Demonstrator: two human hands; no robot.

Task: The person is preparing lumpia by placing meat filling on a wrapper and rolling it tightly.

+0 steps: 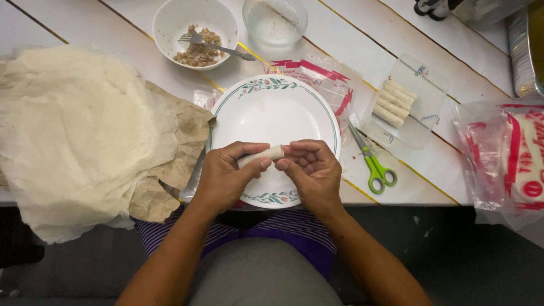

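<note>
Green-handled scissors lie on the bench beside a clear container of finished rolls; a fork rests in the filling bowl.

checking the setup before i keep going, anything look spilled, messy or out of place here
Nothing is spilled or broken. Two small oddities: the white plate juts over the table's near edge above the lap, and the stack of wrappers droops off that edge at left. Both hands, left hand and right hand, hold the roll over the plate.

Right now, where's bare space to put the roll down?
The white plate is bare above the hands. The clear tray has room beside its four rolls. A tabletop strip lies free right of the glass bowl. Wrapper sheets crowd the left.
</note>
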